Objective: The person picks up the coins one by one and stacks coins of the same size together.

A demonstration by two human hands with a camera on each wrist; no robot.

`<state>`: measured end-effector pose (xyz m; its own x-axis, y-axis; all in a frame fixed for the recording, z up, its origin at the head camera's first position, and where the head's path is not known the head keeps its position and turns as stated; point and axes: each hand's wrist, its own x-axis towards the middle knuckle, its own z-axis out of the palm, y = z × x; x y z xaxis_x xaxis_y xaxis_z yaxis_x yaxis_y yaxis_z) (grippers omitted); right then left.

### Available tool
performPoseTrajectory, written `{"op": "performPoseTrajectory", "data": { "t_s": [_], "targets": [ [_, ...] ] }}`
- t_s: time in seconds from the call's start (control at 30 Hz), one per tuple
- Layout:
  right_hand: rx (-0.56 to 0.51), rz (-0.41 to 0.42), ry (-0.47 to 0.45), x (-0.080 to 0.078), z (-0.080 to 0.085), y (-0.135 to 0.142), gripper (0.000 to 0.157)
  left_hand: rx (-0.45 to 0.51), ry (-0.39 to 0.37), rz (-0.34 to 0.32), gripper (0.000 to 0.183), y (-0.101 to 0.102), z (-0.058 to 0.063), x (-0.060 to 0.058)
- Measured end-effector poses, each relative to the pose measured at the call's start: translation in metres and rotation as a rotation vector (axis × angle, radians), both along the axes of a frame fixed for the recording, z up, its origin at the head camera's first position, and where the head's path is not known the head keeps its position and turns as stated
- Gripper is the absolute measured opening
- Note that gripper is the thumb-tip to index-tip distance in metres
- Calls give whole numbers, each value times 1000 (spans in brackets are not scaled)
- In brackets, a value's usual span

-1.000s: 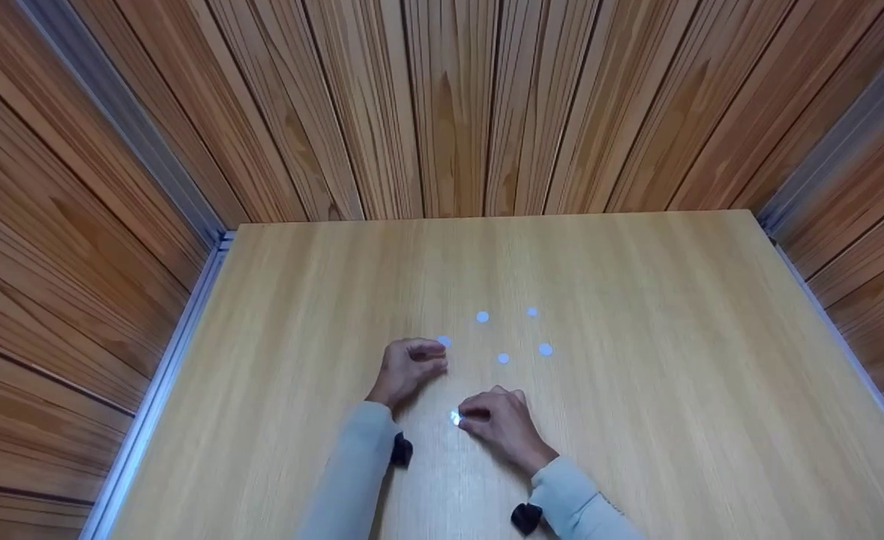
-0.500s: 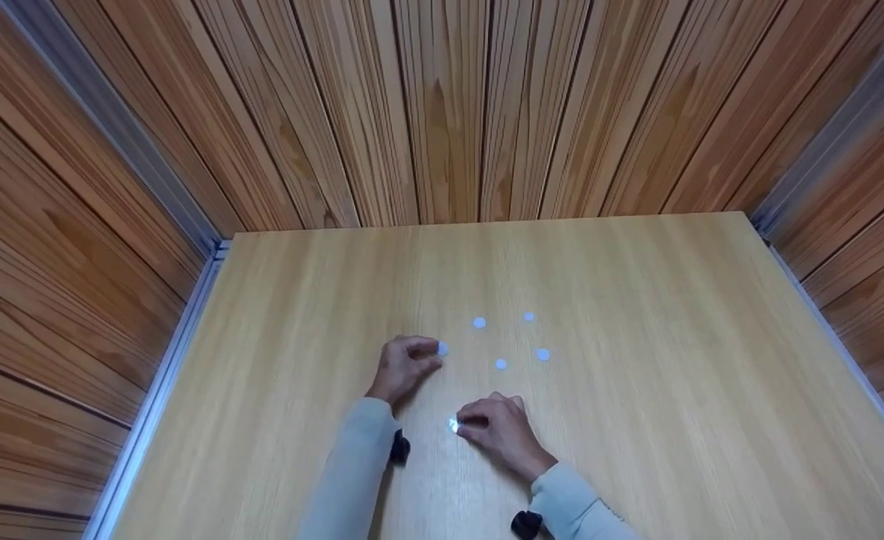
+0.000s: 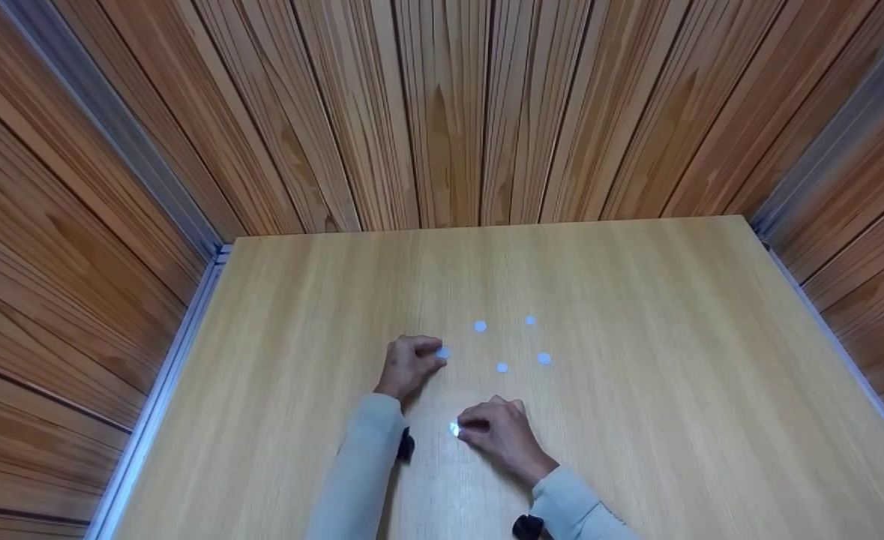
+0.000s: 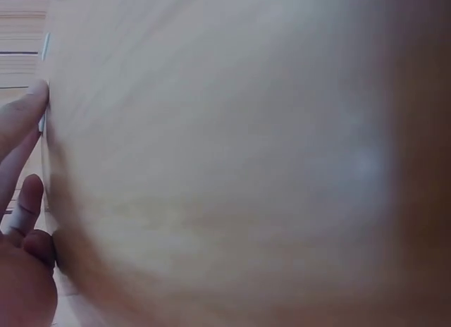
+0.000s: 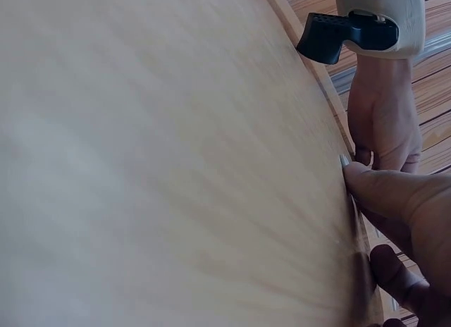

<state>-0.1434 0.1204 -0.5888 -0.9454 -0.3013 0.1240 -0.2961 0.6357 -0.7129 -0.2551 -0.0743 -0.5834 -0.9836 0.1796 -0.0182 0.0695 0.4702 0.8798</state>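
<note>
In the head view, a person's hands worked over a pale wooden counter. The fingers of the left hand touched a small bluish disc, the left disc, which lay between thumb and forefinger; whether they gripped it I could not tell. Nearer the person, the right hand pinched the glinting disc by its edge, fingers and thumb together on it. Four loose discs lay flat beyond and to the right, each apart from the next. The step in hand looked like positioning or picking up discs one at a time; the next move seemed to call for a light, level touch at each rim, without brushing the neighbours. The panelled wall met the counter's far edge and a metal rail ran down its left side, both well apart from the hands. Surface spread widely to the right, leaving good room to slide or lift.

In the left wrist view, blurred counter filled most of the frame. One fingertip touched down beside a thin pale edge, probably the left disc, with another digit apart below.

In the right wrist view, the glinting disc showed edge-on at a fingertip, close against the counter; whether it was raised was unclear. The left hand appeared just beyond.
</note>
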Motion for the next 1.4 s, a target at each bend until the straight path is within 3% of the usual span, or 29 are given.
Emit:
{"op": "performPoseTrajectory", "data": {
  "t_s": [0.17, 0.47, 0.77, 1.2, 1.4],
  "targets": [
    [11, 4, -23, -1, 2, 0, 15, 3, -1, 2, 25, 1, 2, 0],
    [0, 9, -26, 3, -1, 2, 15, 14, -94, 8, 23, 3, 1, 3],
    [-2, 20, -87, 2, -2, 2, 16, 49, -160, 27, 22, 2, 1, 6],
    [-27, 12, -8, 0, -2, 1, 15, 12, -38, -19, 18, -2, 3, 6],
    [-20, 13, 4, -2, -2, 1, 15, -50, -13, -39, 13, -4, 4, 6]
  ]
}}
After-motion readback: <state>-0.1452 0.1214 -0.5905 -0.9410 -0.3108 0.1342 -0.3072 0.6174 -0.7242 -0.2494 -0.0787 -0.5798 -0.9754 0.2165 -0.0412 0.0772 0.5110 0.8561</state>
